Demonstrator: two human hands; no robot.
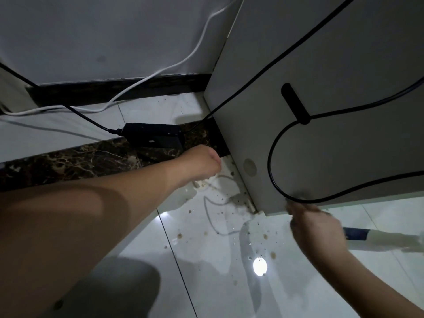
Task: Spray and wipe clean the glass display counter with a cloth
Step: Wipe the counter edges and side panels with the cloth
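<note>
Both hands low at the foot of the cabinet

While the camera looks down at a glossy white tiled floor, the left hand reaches to the centre of the frame, its fingers curled shut into a fist over a pale, dirty cloth lying on the tiles against the base of a grey cabinet panel; whether the fingers actually pinch the cloth cannot be told. The right hand, blurred, sits at the lower right by the panel's bottom corner, fingers bent downward, and their grip cannot be told. Just right of it, a white bottle with a dark blue band lies or is held level near the frame edge. Brown specks and wet droplets are scattered over the tiles between the hands, beside a bright lamp reflection. A black power adapter rests on the dark marble strip left of centre, with a black cable looping across the panel and a white cable trailing down the wall at upper left
</note>
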